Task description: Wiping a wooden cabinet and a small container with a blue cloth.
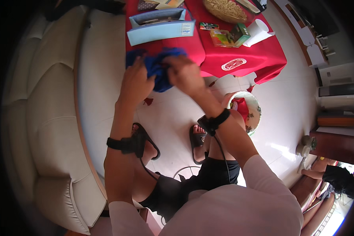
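A crumpled blue cloth (161, 82) hangs between my two hands, just in front of the near edge of the red tablecloth (191, 53). My left hand (137, 81) grips its left side. With its fingers bent, my right hand (185, 73) grips the right side of the cloth. Both hands and the cloth are somewhat blurred, and some fingertips are hidden. Right beyond the cloth, a light-blue open fabric box (156, 34) stands on the table with flat items inside that I cannot make out.
On the table are a bowl of peanuts (225, 10), a green box (240, 34), a clear package (220, 38) and a white paper roll (258, 28). A waste bin (255, 113) stands by my right knee. A beige sofa (53, 118) lines the left; another person (339, 178) is at lower right.
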Demonstrator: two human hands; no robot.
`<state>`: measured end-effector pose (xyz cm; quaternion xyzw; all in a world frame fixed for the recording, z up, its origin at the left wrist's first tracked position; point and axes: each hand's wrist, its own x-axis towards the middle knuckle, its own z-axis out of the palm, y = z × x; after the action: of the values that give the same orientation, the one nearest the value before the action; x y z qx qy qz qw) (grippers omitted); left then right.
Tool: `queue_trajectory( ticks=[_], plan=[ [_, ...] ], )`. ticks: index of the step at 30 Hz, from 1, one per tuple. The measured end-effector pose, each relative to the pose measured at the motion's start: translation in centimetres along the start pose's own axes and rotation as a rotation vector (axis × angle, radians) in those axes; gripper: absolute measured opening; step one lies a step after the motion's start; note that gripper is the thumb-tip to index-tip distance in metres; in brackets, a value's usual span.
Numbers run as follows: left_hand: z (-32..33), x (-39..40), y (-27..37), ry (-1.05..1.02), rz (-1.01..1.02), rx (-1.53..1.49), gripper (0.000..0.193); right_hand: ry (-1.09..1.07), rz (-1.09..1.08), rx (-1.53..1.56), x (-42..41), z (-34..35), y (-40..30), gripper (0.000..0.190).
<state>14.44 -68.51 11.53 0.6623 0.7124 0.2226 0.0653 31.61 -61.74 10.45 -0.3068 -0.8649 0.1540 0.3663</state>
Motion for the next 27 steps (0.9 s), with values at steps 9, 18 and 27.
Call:
queue_trajectory(
  ticks=[9, 18, 27],
  plan=[
    [-0.7, -0.6, -0.6, 0.074, -0.196, 0.183, 0.052, -0.002, -0.020, -0.099, 0.1, 0.6, 2.1, 0.035],
    [1.4, -0.5, 1.4, 0.001, -0.010, 0.102, 0.058, 0.147, 0.018, -0.028, 1.0, -1.0, 2.2, 0.034],
    [1.5, -0.3, -0.7, 0.116, -0.057, 0.255, 0.047, -0.124, -0.138, 0.048, 0.0, 2.1, -0.2, 0.027]
  ],
)
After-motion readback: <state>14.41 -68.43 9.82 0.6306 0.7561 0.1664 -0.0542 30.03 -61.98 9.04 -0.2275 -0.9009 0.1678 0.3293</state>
